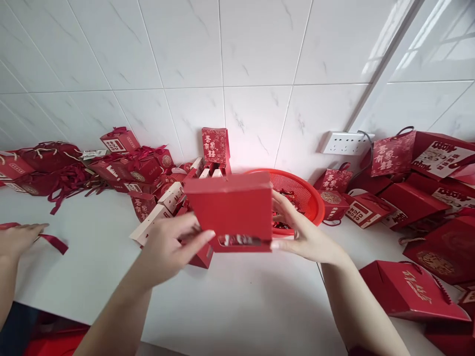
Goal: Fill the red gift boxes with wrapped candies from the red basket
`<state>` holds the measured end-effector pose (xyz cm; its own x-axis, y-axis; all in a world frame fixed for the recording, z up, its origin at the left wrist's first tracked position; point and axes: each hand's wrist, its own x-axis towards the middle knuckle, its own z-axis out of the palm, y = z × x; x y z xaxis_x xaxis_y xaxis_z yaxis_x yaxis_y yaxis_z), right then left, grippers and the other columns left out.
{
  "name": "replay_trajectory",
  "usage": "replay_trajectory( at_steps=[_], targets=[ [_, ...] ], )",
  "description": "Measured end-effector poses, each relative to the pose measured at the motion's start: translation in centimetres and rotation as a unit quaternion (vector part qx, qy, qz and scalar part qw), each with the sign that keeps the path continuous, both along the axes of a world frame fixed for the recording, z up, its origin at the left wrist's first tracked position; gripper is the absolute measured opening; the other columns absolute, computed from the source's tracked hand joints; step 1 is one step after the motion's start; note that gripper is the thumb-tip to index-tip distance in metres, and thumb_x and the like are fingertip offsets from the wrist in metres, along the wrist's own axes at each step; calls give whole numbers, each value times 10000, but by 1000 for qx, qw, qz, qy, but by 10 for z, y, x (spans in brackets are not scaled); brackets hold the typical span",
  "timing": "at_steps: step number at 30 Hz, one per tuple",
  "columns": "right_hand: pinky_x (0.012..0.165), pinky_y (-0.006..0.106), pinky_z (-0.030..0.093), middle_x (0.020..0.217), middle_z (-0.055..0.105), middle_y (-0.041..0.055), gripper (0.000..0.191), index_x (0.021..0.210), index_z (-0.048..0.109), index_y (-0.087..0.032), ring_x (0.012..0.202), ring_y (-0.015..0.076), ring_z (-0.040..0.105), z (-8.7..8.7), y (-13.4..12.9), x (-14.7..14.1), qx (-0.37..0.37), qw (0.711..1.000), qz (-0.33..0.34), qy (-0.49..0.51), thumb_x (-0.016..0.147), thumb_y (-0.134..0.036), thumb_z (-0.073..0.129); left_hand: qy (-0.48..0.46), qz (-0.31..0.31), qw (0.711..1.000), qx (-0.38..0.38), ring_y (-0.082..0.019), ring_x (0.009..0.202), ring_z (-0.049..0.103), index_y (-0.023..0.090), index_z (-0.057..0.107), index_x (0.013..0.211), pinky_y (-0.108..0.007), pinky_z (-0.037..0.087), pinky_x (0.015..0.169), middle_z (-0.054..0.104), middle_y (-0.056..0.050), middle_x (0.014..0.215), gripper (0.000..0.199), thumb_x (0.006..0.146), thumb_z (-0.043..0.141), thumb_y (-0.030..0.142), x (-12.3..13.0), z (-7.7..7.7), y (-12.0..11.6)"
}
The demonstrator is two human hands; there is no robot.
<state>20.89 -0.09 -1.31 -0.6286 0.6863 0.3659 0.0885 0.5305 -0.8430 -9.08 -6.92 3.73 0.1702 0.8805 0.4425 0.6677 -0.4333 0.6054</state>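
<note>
Red box: I grasp this box (237,210) upright in front of the basket's left part, hiding some of its rim.
Left fingers: my left fingers (200,244) grip the box's left side, thumb across the front.
Right fingers: my right fingers (285,203) hold its right edge, thumb at the lower corner.
Box window: a cut-out (240,240) low on the front shows something dark and pale inside, too blurred to name.
Basket: the orange-red perforated basket (318,202) holds small dark and red pieces.
Left of basket: cream boxes (152,222) lie slanted beside a patterned red box (215,145) standing upright; farther left are ribboned boxes (148,163).
Far left of basket: another person's hand (20,240) is at a red ribbon (54,242) over the counter (233,301).
Right of basket: red gift boxes (419,202) crowd close, and a handled box (411,291) sits nearer me.
Behind basket, rightward: a white socket strip (343,143) with a grey cable (371,148).
</note>
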Motion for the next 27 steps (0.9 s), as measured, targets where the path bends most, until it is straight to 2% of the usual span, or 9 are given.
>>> replay_trajectory(
  at_steps=[3,5,8,11,17,20,23,25,27],
  targets=[
    [1094,460,471,1578,325,50,1003,1568,115,-410,1372,295,451,-5,-4,1,-40,996,73,-17,811,-335,768,-28,-50,996,-64,-144,534,549,255,628,765,-266,445,475,612,18,620,127,879,628,310,6,-25,-8],
    [1067,452,500,1520,413,64,987,1558,183,-386,1295,289,532,-11,-4,-1,-54,995,85,-29,784,-285,787,-70,-44,993,-79,-136,526,530,245,608,774,-260,431,469,600,14,625,139,895,615,312,10,-39,-9],
    [1033,432,529,1384,549,72,846,1498,337,-319,1178,264,611,-14,-2,-5,-52,997,47,-35,774,-180,753,-108,-3,992,-68,-133,554,546,219,564,741,-258,445,510,585,12,631,191,893,633,313,16,-56,-8],
    [980,403,564,1317,591,68,765,1443,409,-273,1084,234,648,-11,-1,-5,-33,999,5,-37,758,-120,716,-154,17,986,-66,-148,699,625,216,604,866,-259,519,616,638,-6,780,99,914,613,302,21,-66,-10],
    [970,379,568,1305,592,64,731,1415,425,-270,1073,218,647,-9,1,6,-10,999,-10,-44,760,-149,725,-220,46,971,-78,-186,905,675,236,600,1034,-278,597,701,658,-32,971,129,922,609,299,18,-72,-14],
    [973,378,561,1299,600,61,736,1409,445,-265,1044,210,652,-9,0,8,3,997,1,-81,741,-139,727,-230,69,970,32,-211,1096,625,255,567,1191,-336,590,869,620,-59,1153,272,921,602,261,13,-66,-11],
    [909,344,583,1299,602,61,740,1399,462,-265,1024,205,658,-8,-3,6,-16,994,17,-111,723,-143,736,-135,36,986,93,-236,1259,529,256,508,1355,-378,469,1073,537,-80,1352,489,886,639,220,12,-57,-8],
    [821,306,601,1274,618,63,738,1392,470,-256,998,201,665,-7,-4,5,-47,990,41,-126,714,-152,741,-95,4,993,66,-214,1217,563,260,517,1352,-327,479,1046,576,-66,1319,489,883,636,188,14,-53,-7],
    [796,295,594,1240,641,59,709,1375,485,-246,996,203,665,-6,-4,5,-77,983,76,-149,723,-197,758,-95,-16,995,38,-163,1051,646,266,573,1257,-244,533,899,661,-31,1166,386,895,599,134,18,-55,-8]
  ],
)
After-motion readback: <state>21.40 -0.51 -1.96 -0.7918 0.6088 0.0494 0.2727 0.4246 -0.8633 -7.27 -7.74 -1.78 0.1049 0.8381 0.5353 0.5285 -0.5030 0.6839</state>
